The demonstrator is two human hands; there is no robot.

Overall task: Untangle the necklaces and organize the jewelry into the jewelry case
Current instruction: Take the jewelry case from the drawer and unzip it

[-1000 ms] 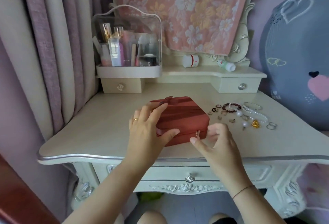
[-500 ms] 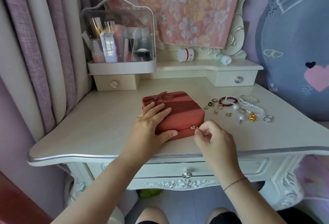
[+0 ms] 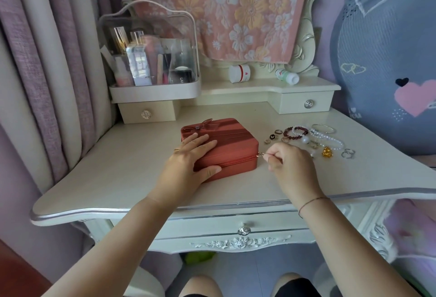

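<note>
- Jewelry case (image 3: 226,145): judged light and soft-sided, may slide on worktop (image 3: 118,167)
- Left grip (image 3: 188,163): fingers flat, pressing case down
- Right grip (image 3: 287,164): pinching zipper pull (image 3: 261,154); draw gently along seam

The near left corner of the jewelry case (image 3: 232,145) is covered by the left hand (image 3: 188,162). The zipper pull (image 3: 260,154) is partly concealed by the right hand (image 3: 287,164) pinching it. Separate chains within the jewelry pile (image 3: 316,137) are too small to be distinguished. The cushion (image 3: 382,65) is cut off by the right edge.
</note>
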